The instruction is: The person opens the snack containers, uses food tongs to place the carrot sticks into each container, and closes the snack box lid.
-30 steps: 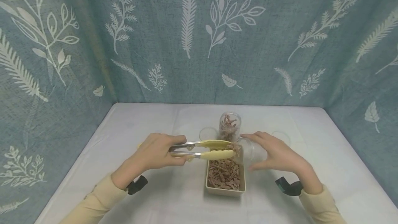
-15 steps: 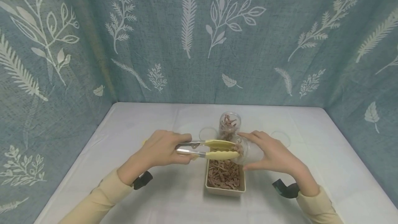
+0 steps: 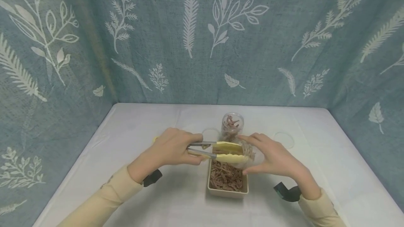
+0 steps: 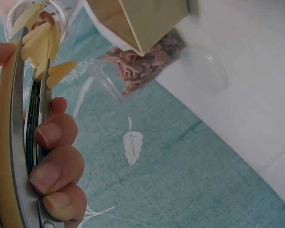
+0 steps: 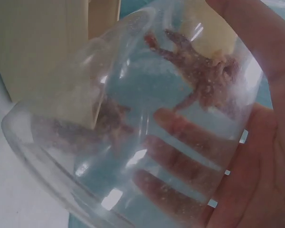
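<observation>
My left hand (image 3: 180, 146) grips a pair of tongs (image 3: 231, 158) with steel arms and yellow tips. Those tips reach into the mouth of a clear jar (image 5: 137, 95), which my right hand (image 3: 274, 155) holds on its side. Inside it, a clump of brown dried strips (image 5: 204, 80) lies by a yellow tip. Below the jar stands a beige rectangular box (image 3: 225, 194), largely filled with similar brown strips (image 3: 225, 178). The jar and tongs overlap the far part of the box in the head view.
A second clear jar (image 3: 232, 125), upright and holding brown strips, stands just behind the box. One clear round lid (image 3: 210, 135) lies left of that jar, another lid (image 3: 283, 139) to its right. The white-covered table (image 3: 151, 118) ends at a blue leaf-patterned curtain (image 3: 202, 80).
My left hand has moved right, carrying the tongs and clump deeper into the jar. My right hand has shifted slightly left with the jar. The box and second jar have stayed put.
</observation>
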Available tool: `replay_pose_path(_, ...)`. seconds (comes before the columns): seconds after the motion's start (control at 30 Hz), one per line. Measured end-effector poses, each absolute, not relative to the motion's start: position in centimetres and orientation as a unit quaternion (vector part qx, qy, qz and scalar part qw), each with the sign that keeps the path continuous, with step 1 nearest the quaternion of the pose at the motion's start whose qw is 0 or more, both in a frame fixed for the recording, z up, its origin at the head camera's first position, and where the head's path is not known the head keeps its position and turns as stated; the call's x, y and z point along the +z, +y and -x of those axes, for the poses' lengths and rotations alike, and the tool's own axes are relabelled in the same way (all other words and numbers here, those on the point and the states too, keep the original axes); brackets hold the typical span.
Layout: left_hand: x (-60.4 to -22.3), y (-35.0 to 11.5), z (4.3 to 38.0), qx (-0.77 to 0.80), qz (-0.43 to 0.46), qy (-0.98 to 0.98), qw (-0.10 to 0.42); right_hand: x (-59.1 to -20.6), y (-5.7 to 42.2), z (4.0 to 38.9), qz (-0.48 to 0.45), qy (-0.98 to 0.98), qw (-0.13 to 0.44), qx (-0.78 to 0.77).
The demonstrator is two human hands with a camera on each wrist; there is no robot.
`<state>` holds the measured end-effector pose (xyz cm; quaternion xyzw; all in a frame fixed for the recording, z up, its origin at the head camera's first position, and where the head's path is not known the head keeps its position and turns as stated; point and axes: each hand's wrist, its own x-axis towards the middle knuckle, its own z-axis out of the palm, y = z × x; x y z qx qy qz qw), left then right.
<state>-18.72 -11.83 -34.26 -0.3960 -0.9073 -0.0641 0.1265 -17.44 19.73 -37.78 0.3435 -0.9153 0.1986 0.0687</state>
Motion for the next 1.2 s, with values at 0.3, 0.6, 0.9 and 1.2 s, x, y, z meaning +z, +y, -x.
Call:
replay_pose_path(0.3,-33.6,-12.3,19.0,-0.046,0.398,-0.905,0.144,-37.6,20.3,17.6,-0.328,-0.923,0.069,0.189)
replay_pose_path(0.6,-32.9,-12.7,19.2,-0.038,0.386,-0.911,0.142,-37.6,20.9,17.9,-0.325,-0.922,0.064,0.202)
replay_pose_path(0.9,-32.4,-13.9,19.0,-0.039,0.36,-0.922,0.138,-36.9,23.0,18.6,-0.28,-0.923,0.047,0.259)
replay_pose_path(1.2,-33.0,-13.9,19.3,0.01,0.398,-0.91,0.116,-36.4,24.6,19.0,-0.264,-0.913,0.062,0.303)
